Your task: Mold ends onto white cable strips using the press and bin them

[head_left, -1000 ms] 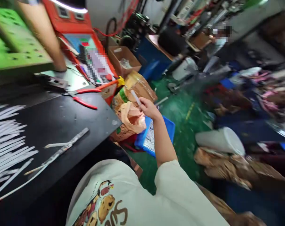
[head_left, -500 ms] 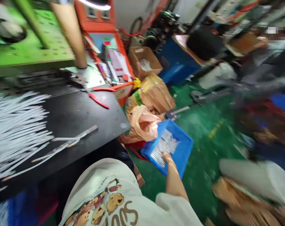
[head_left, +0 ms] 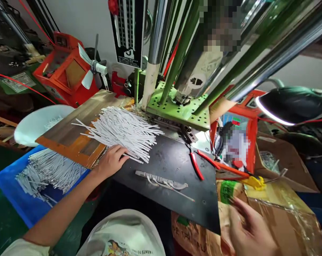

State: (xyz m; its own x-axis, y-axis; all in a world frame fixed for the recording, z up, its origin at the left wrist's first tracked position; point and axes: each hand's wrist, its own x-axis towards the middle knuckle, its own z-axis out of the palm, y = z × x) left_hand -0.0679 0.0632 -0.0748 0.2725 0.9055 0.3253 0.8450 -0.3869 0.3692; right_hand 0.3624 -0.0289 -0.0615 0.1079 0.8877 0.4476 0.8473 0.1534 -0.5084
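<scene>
My left hand (head_left: 111,160) rests at the near edge of a pile of thin white strips (head_left: 123,129) that lies across a wooden board (head_left: 70,137) and the black table (head_left: 171,167). Its fingers curl around the ends of a few strips. My right hand (head_left: 250,231) hovers low at the right over a brown taped sack (head_left: 280,209), fingers spread and blurred, holding nothing. A moulded white runner piece (head_left: 163,180) lies on the black table between my hands.
Red-handled pliers (head_left: 200,161) lie on the table's right side. A green press plate (head_left: 178,110) with steel columns stands behind. A blue bin (head_left: 22,199) of white strips sits low at left, a white bowl (head_left: 38,121) above it. A lamp (head_left: 288,103) hangs at right.
The view swung from the floor at the right back to the table. My right hand left the blue bin on the floor and now hovers over the sack. My left hand came into view on the strips.
</scene>
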